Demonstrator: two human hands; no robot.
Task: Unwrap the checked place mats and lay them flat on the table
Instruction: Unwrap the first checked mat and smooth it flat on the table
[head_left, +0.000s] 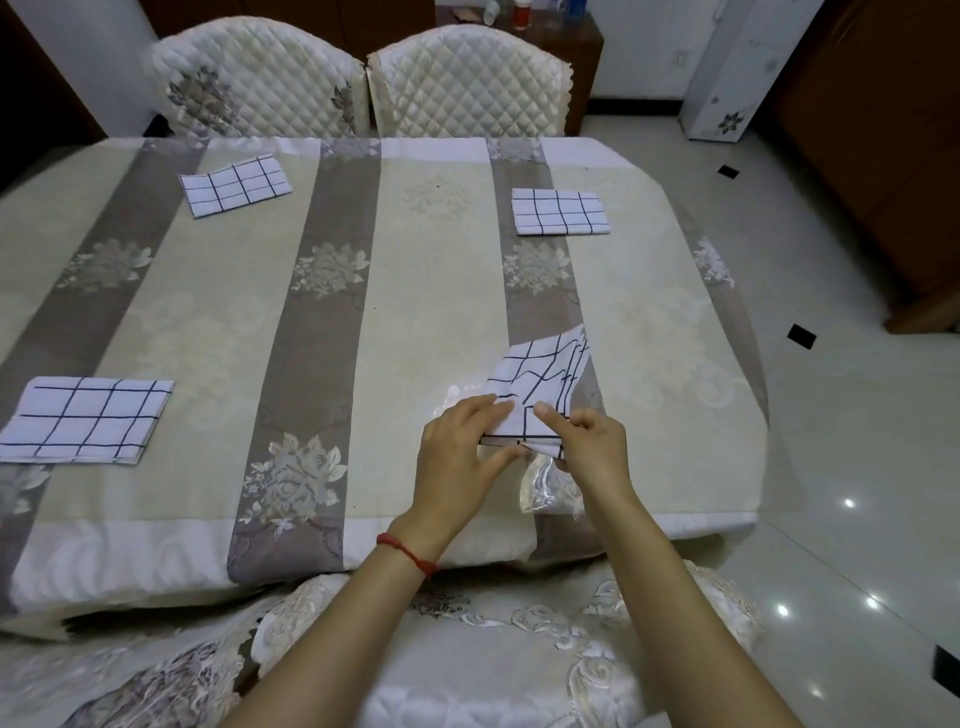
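Four checked place mats, two chairs, one table.

The hands are hiding the near end of the checked mat. The clear wrapper is looking blurry.

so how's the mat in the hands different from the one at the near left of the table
The held mat is lifted and bent, its far corner tilted up; the near-left mat lies flat on the table. The held mat is pinched by the left hand and right hand, with clear wrapping hanging below; the near-left mat is untouched and bare. Both are white with dark checks.
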